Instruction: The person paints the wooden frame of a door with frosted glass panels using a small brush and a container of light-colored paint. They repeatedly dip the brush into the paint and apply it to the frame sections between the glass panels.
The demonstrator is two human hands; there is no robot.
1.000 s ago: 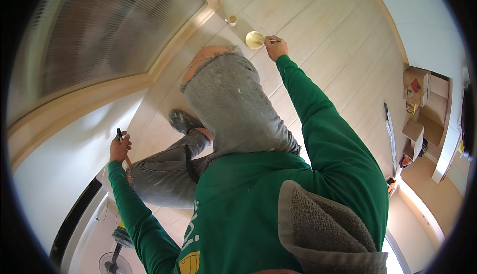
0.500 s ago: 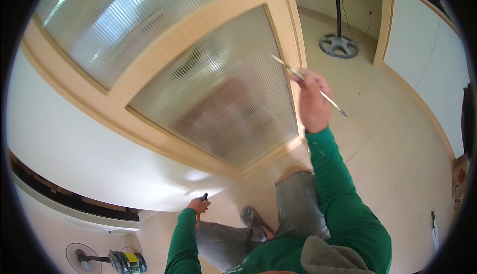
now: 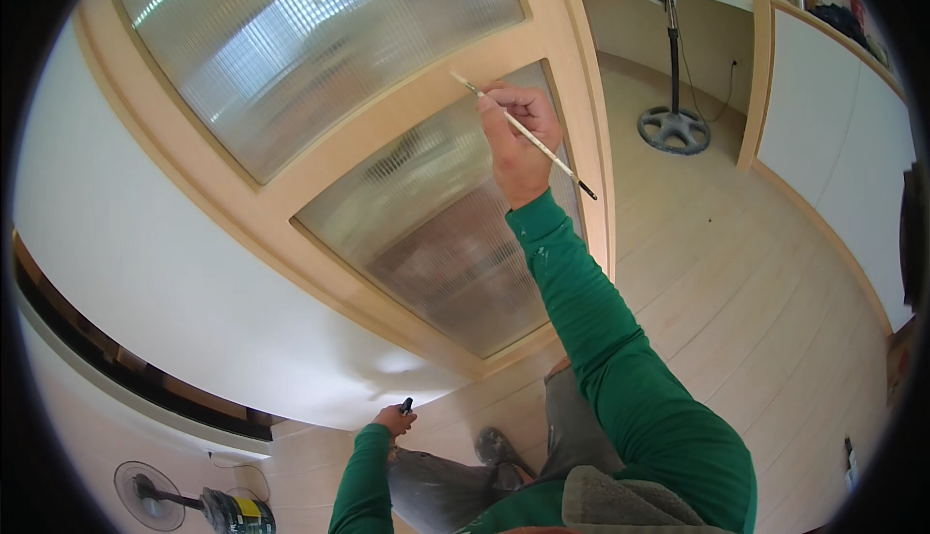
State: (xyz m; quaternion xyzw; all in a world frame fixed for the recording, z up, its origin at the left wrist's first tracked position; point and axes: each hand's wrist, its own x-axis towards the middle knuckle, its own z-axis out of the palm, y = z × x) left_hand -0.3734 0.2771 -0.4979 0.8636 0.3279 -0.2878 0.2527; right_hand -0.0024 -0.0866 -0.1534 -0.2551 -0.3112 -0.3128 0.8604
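My right hand (image 3: 524, 137) pinches a thin paintbrush (image 3: 544, 151) with a pale handle and a dark end. The brush tip points up and left, in front of the light wooden crossbar (image 3: 407, 79) of a frame; I cannot tell whether it touches. Above and below that bar are ribbed translucent panes (image 3: 441, 253). Low at the left, my left hand (image 3: 395, 420) is closed around a small black flashlight (image 3: 407, 405). A bright patch of light falls on the white panel (image 3: 194, 273) beside it.
A standing fan's round base (image 3: 673, 131) is on the floor beyond the frame. White cabinets (image 3: 823, 118) line the right side. Another fan (image 3: 150, 495) stands at the lower left beside a dark bucket (image 3: 235, 512). A knife-like object (image 3: 850, 461) lies at the lower right.
My right hand has moved up and left with the paintbrush, from the frame's right edge to near the crossbar. The view has shifted slightly. My left hand keeps hold of the flashlight.
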